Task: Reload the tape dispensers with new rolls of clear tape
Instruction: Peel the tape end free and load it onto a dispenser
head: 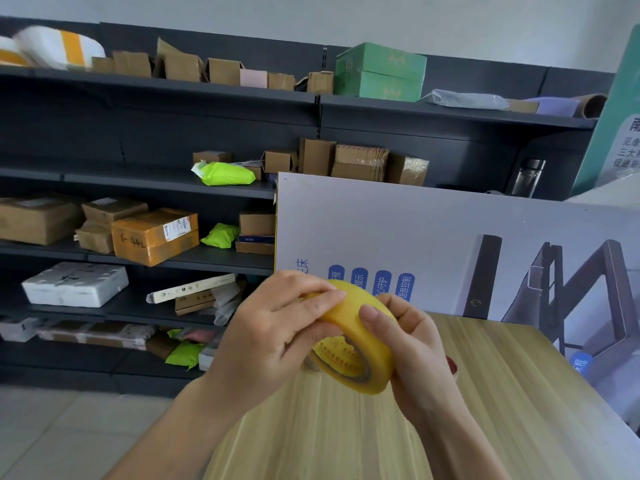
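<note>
A yellowish roll of clear tape (360, 344) with a printed cardboard core is held up above the wooden table (485, 410). My left hand (273, 337) grips its left side, with the fingers over the top edge and the thumb on the roll's side face. On the right side, my right hand (412, 344) holds the roll with the thumb pressed on the outer band. A small red thing (451, 366) peeks out behind my right hand; I cannot tell what it is. No tape dispenser is clearly in view.
A large printed cardboard box (433, 244) stands at the table's far edge. Dark shelves (138, 188) with parcels, brown boxes and green bags fill the left and back. A metal flask (528, 176) stands on a shelf at right. Tiled floor (69, 434) lies at lower left.
</note>
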A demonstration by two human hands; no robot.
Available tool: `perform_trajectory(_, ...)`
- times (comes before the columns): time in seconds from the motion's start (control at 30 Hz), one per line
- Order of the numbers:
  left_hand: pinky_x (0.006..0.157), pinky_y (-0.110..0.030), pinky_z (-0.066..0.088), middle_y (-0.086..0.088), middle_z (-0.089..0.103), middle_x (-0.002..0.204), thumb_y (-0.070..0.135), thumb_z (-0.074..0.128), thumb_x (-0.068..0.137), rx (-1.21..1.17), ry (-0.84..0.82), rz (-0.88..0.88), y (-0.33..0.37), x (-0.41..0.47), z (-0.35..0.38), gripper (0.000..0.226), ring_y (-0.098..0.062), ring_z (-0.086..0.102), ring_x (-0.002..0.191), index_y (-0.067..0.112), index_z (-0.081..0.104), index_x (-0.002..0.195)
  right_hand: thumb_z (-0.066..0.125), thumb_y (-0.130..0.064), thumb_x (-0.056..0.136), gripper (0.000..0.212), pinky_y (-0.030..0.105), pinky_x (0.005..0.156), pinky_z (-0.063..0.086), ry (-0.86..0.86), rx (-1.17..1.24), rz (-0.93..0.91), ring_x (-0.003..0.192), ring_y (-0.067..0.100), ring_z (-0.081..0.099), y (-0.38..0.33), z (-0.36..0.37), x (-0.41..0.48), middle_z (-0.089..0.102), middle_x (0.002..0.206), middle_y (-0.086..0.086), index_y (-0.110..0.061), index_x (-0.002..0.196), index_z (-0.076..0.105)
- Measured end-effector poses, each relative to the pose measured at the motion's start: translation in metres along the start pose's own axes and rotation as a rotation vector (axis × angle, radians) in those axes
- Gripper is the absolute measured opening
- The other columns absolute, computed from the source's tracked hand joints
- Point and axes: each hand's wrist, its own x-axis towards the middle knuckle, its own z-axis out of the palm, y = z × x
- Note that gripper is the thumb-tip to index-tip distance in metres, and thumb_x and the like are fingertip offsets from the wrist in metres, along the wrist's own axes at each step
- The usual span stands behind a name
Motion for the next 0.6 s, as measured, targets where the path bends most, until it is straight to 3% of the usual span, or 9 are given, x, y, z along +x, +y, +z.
perform_trajectory(0.1, 0.083, -0.037, 0.049, -0.006, 0.06, 0.112, 0.02, 0.06, 0.092, 0.029, -0.06, 0.007, -0.002, 0.0, -0.002, 0.031, -0.022, 0.057, 0.103, 0.006, 0.066, 0.118, 0.086, -0.061, 0.047, 0.051, 0.031, 0.061, 0.054, 0.003, -0.027, -0.027, 0.071, 0.023, 0.065, 0.001, 0.001, -0.001, 0.067, 0.079, 0.011, -0.021, 0.075, 0.07)
perform_trajectory(0.37, 0.078, -0.039, 0.05, -0.01, 0.068, 0.098, 0.009, 0.065, 0.086, -0.033, -0.018, 0.047, 0.007, 0.004, -0.007, 0.017, -0.027, 0.062, 0.094, -0.001, 0.074, 0.096, 0.084, -0.062, 0.052, 0.051, 0.037, 0.064, 0.05, 0.017, -0.049, -0.089, 0.073, 0.028, 0.06, 0.004, 0.001, -0.002, 0.063, 0.079, 0.013, -0.019, 0.077, 0.07)
perform_trajectory(0.6, 0.084, -0.039, 0.051, -0.012, 0.07, 0.102, -0.002, 0.059, 0.088, 0.047, -0.036, 0.143, 0.014, 0.007, -0.009, 0.018, -0.03, 0.063, 0.098, -0.001, 0.074, 0.096, 0.084, -0.058, 0.057, 0.049, 0.04, 0.07, 0.048, -0.025, 0.024, -0.1, 0.076, 0.029, 0.057, 0.005, -0.002, -0.003, 0.061, 0.08, 0.012, -0.018, 0.081, 0.069)
